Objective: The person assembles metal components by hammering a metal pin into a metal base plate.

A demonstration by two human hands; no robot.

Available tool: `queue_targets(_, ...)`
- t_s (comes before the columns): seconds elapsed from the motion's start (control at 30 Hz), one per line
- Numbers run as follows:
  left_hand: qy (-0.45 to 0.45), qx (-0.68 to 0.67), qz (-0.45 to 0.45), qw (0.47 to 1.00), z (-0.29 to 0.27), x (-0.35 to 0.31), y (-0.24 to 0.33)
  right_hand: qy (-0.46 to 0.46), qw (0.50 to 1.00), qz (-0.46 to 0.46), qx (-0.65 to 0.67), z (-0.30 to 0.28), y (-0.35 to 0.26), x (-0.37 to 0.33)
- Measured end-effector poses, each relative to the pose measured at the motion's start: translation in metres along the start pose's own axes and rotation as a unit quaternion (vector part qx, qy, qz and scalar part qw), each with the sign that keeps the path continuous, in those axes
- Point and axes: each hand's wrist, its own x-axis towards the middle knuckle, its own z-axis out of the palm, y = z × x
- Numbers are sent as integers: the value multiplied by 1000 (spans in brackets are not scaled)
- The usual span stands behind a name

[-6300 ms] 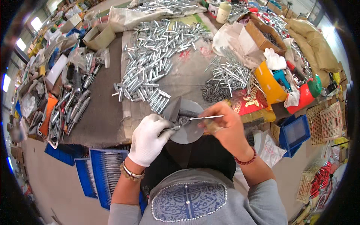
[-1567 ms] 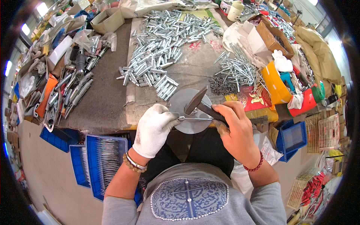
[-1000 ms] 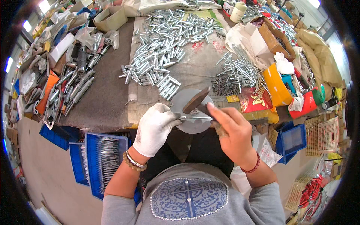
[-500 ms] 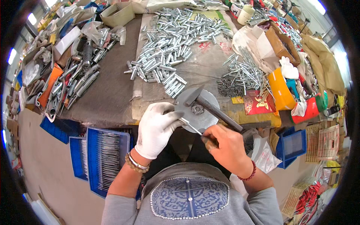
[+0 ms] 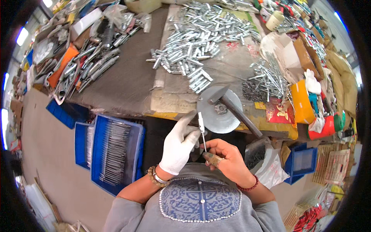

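Observation:
My left hand (image 5: 177, 150), in a white glove with dark fingertips, pinches a thin metal rod (image 5: 205, 142) topped by a thicker silver sleeve (image 5: 201, 120). The piece stands nearly upright, just off the table's front edge. My bare right hand (image 5: 228, 156) has its thumb and fingers closed round the rod's lower end. Beyond the hands lies a round grey metal disc (image 5: 214, 124) with a hub in its middle. A hammer (image 5: 240, 115) rests across it, head to the far left, handle toward the near right.
A heap of silver sleeves (image 5: 205, 36) covers the table's far middle. Thin rods (image 5: 272, 75) and small dark pins (image 5: 253, 91) lie right of it, by a red packet (image 5: 279, 112). Blue bins (image 5: 97, 149) of rods stand lower left; a blue crate (image 5: 303, 159) stands right.
The rod and sleeve have turned from slanting to nearly upright, and both hands have come nearer my body. The view has shifted, so the table appears farther right and higher.

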Motion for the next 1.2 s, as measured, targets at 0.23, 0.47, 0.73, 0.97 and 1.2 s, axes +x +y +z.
queue_targets(0.23,42,-45,60,996,-18,-12,-15,0,999,-15,-49,25,2,5)
queue_targets(0.47,293,68,28,953,-125,-49,-60,-77,996,9,-46,24,29,36)
queue_targets(0.73,578,157,-113,793,-290,-136,-200,-82,995,44,-19,20,57,65)
queue_targets(0.97,583,295,-308,692,-355,-177,-215,-77,995,69,-16,20,73,69)
queue_targets(1.2,550,355,-391,646,-362,-165,-213,-74,995,65,1,18,77,66)
